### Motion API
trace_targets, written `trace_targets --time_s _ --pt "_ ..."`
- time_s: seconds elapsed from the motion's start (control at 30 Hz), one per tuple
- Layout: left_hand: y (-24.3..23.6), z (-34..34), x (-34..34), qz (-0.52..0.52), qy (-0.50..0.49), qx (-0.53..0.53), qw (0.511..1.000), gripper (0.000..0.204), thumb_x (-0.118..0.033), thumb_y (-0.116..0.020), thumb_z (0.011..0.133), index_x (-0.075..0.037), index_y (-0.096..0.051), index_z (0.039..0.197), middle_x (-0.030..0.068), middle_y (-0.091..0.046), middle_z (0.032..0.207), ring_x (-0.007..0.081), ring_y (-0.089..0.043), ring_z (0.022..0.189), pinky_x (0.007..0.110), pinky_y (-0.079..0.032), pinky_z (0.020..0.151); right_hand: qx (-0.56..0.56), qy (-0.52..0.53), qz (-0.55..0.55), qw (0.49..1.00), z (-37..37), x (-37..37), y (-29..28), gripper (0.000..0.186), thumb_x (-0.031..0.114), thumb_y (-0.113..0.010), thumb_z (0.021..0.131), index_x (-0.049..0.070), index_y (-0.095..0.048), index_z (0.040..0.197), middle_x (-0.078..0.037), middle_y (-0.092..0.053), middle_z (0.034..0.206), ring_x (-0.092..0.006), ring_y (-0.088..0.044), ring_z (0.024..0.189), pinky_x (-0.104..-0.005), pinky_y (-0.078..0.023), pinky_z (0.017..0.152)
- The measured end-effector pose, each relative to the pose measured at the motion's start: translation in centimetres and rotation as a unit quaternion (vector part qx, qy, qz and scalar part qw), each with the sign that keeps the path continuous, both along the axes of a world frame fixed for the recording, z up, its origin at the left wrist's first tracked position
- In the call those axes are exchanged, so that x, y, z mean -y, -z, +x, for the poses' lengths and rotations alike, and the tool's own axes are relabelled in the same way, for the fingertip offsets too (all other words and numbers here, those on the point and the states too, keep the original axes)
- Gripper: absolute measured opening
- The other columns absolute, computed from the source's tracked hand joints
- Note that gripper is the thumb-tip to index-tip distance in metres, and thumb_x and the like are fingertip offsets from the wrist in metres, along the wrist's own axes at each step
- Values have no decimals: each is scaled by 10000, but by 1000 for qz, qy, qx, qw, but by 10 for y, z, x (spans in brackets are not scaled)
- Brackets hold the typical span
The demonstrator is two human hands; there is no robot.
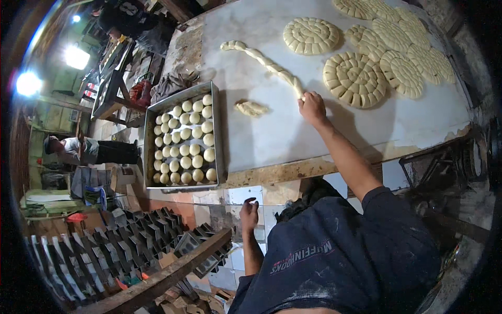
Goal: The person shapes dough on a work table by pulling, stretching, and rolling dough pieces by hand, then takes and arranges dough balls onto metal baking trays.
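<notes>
My right hand (313,107) is closed on the near end of a long strip of cut dough (269,65). The strip runs away from it toward the far left across the pale table top (272,141). My left hand (250,213) hangs beside the table's front edge with nothing in it, its thumb and forefinger apart. A small scrap of dough (251,108) lies between the strip and a metal tray (218,157) of several round dough balls (185,149). Right of my right hand sits a dough coil (354,79) cut into segments; another coil (311,36) lies farther back.
More flat cut coils (401,73) crowd the table's far right. On the floor at lower left stand several dark metal moulds (115,246) behind a wooden beam (167,277). Two people stand at the left, one (94,150) mid-room and one (133,18) farther up.
</notes>
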State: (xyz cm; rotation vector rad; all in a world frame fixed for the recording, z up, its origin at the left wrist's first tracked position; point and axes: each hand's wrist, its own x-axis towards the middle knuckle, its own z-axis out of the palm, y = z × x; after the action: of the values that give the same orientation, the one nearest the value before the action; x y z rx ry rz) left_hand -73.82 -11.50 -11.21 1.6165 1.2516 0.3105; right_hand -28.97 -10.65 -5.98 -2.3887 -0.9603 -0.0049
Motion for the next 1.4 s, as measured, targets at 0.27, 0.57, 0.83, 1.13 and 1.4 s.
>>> trace_targets --time_s 0.27,0.57,0.83,1.13,1.4 --pt "4 -21 11 -14 4 105 994 255 -214 -613 930 -34 -611 1110 -13 -471 630 82 -399 596 266 -349 547 79 -66 -180 978 -65 30 -9 170 110 -576 838 -17 -689 834 -203 -659 912 -370 -642 875 -439 -553 736" --pt "-16 8 14 -51 50 202 977 205 -178 -602 935 -36 -621 1081 26 -627 820 80 -541 742 232 -423 659 -124 -451 -354 810 -125 97 -75 239 211 -584 821 -11 -650 762 -210 -648 720 -346 -636 651 -450 -493 567" --pt "-97 106 -7 -56 71 280 956 169 -164 -562 964 -30 -597 1061 -11 -574 783 67 -490 663 237 -392 577 -209 -317 7 925 -111 152 -71 236 208 -548 875 -13 -601 938 -221 -635 812 -375 -631 743 -472 -491 698" --pt "-33 183 -76 335 363 37 869 286 -253 -619 794 -48 -556 983 173 -526 1011 391 -466 997 474 -388 844 39 -337 42 940 7 192 20 193 189 -590 776 19 -576 867 -174 -536 798 -366 -510 802 -527 -406 811" --pt "-48 270 -152 366 118 20 923 287 -161 -650 789 -72 -557 1046 198 -525 964 397 -485 930 486 -398 838 21 -270 38 962 11 70 12 175 154 -501 794 -10 -535 843 -216 -516 903 -425 -476 943 -578 -329 977"
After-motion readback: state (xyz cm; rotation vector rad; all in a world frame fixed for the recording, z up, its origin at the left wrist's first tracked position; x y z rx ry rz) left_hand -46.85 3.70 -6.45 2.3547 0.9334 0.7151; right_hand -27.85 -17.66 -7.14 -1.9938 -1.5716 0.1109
